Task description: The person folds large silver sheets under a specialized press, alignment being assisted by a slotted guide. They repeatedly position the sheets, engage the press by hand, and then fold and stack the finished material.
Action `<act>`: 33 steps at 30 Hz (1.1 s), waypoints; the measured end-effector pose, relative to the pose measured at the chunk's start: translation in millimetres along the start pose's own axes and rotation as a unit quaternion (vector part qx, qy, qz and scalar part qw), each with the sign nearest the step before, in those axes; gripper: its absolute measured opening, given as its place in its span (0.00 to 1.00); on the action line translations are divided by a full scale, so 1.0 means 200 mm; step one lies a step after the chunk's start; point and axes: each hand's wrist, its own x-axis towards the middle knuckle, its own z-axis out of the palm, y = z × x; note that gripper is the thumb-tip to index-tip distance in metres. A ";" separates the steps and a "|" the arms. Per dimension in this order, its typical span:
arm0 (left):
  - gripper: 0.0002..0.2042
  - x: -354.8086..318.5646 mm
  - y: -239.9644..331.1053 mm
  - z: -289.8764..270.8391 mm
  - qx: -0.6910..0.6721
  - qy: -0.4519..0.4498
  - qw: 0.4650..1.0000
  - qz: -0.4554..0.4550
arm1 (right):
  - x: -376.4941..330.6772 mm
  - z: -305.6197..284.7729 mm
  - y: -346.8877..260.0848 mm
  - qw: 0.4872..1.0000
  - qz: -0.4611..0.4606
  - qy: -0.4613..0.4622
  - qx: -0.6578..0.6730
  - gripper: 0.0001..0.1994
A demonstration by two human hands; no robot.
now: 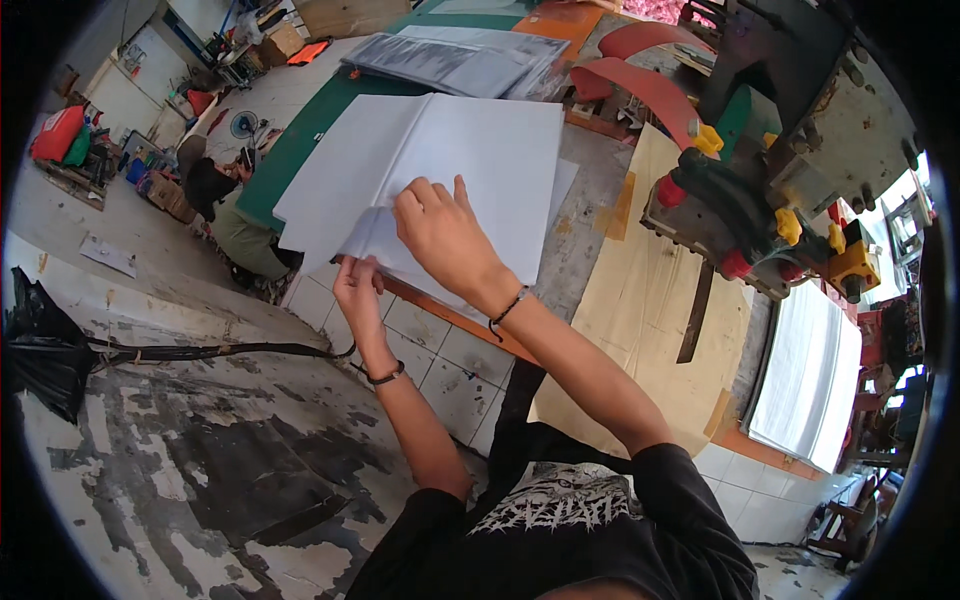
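Seen from above, a stack of white paper sheets [440, 165] lies at upper centre of the frame on a table [590, 230]. The right hand [440, 235] rests flat on the stack, fingers spread, forearm reaching up from lower right. The left hand [358, 290] pinches the stack's near corner. They seem to be separating sheets; lifting one likely needs a firm pinch.
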 end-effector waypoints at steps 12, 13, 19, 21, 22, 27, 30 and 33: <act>0.21 0.23 0.01 -0.10 0.301 0.115 0.924 0.208 | -0.18 -0.03 -0.02 0.997 -0.056 0.003 0.057 0.09; 0.22 0.18 0.01 -0.09 0.136 0.120 0.975 0.131 | -0.20 -0.04 -0.02 0.997 -0.049 0.000 0.066 0.09; 0.24 -0.17 0.21 0.16 -0.323 0.092 0.941 -0.037 | -0.40 -0.21 0.05 0.994 0.057 0.083 0.051 0.12; 0.23 -0.10 0.11 0.11 -0.226 0.135 0.964 -0.039 | -0.47 -0.25 0.14 0.976 0.174 0.128 -0.017 0.23; 0.23 -0.05 0.05 0.07 -0.145 0.123 0.982 -0.014 | -0.52 -0.23 0.21 0.963 0.231 0.134 -0.022 0.25; 0.23 -0.04 0.12 0.11 -0.115 0.169 0.979 -0.017 | -0.67 -0.24 0.47 0.814 0.450 0.021 0.367 0.28; 0.24 -0.06 0.15 0.10 -0.101 0.158 0.982 -0.009 | -0.78 -0.29 0.45 0.791 0.417 0.048 0.445 0.24; 0.24 -0.15 0.25 0.17 -0.126 0.191 0.973 0.011 | -0.90 -0.33 0.40 0.799 0.392 0.073 0.450 0.20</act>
